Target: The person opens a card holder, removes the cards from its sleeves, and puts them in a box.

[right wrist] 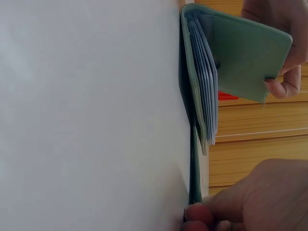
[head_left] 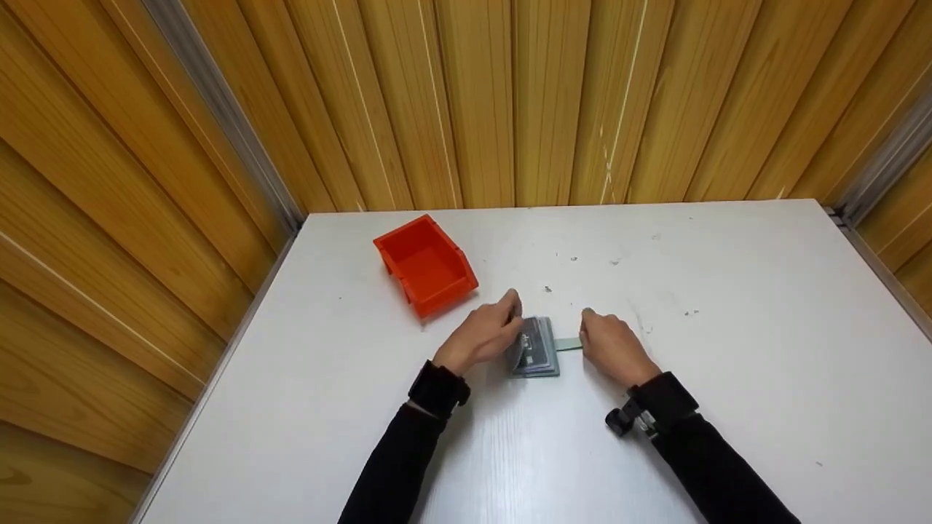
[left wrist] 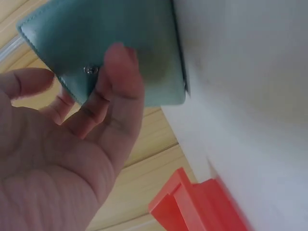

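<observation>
A green card holder [head_left: 537,356] lies on the table with its front cover lifted. Inside it, a stack of clear plastic sleeves [right wrist: 208,91] shows in the right wrist view. My left hand [head_left: 480,333] pinches the edge of the raised cover [right wrist: 248,55], thumb on the inner face. A metal snap [left wrist: 91,70] sits on the cover's outer side, near the fingers in the left wrist view. To the right, my right hand [head_left: 615,348] pinches the end of the holder's narrow green strap [head_left: 569,344], which stretches out flat from beneath the sleeves.
An orange-red open bin [head_left: 437,280] stands on the white table [head_left: 728,437], behind and left of the left hand. Wood-patterned panels [head_left: 546,102] rise behind the table and at its sides. Small dark marks dot the tabletop.
</observation>
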Action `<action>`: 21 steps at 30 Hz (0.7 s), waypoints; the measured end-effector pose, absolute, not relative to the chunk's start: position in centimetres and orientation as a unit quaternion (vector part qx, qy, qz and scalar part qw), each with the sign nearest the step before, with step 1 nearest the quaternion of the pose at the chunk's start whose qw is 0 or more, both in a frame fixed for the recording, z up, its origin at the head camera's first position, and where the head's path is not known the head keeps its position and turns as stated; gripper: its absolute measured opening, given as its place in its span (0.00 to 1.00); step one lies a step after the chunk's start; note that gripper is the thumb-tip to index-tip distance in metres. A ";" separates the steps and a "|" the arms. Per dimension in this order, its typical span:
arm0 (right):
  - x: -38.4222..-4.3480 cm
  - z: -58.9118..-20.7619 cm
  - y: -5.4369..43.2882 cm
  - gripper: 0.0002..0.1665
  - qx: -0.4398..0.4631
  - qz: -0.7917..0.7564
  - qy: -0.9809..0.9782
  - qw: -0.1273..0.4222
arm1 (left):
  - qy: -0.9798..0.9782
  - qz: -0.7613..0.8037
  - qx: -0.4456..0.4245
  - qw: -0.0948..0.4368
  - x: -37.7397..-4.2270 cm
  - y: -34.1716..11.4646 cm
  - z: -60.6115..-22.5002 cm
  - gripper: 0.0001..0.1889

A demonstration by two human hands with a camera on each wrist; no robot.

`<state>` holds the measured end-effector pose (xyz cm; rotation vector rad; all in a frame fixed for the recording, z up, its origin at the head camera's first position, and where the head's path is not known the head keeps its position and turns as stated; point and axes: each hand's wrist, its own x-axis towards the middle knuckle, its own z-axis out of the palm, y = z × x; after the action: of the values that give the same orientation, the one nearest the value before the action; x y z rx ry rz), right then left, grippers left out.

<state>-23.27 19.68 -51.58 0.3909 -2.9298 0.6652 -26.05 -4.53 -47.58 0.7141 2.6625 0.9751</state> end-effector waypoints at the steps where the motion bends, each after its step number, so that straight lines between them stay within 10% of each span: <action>1: -23.3 -51.6 19.8 0.05 0.128 0.220 -0.966 0.054 | 0.905 0.336 0.237 0.112 -26.1 -4.8 -47.5 0.07; 21: -24.0 -50.8 23.7 0.06 0.090 0.222 -0.971 0.024 | 0.923 0.302 0.164 0.171 -27.2 -6.1 -49.4 0.07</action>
<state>-24.01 23.72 -50.75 0.2788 -3.0032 0.6873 -27.15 -6.15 -49.36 0.4642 2.6220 0.8567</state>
